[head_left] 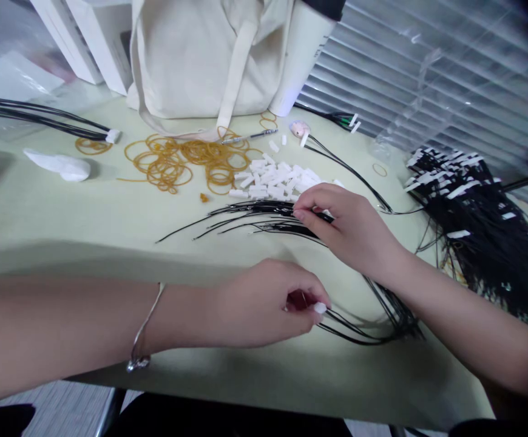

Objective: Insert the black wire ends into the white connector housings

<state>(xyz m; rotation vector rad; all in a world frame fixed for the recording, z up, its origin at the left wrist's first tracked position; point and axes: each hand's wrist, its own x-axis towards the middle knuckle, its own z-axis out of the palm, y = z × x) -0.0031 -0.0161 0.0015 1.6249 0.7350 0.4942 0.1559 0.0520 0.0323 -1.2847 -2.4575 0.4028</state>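
Left hand (266, 301) pinching a wired connector (320, 308), right hand (352, 227) pinching black wires (282, 207), looks kinda midway: wired pile (487, 243) far right, bare connectors (270, 179) mid-frame.

a small cable-assembly workspace, by the look of it in an office-like room: black wires (482, 237) lie heaped and white connector pieces (275, 179) piled on a pale green tabletop (100, 206), near loose yellow rubber bands (168, 162). slatted blinds (409, 79) rise behind; a canvas tote bag (191, 60) and white tumbler (297, 57) share the space.
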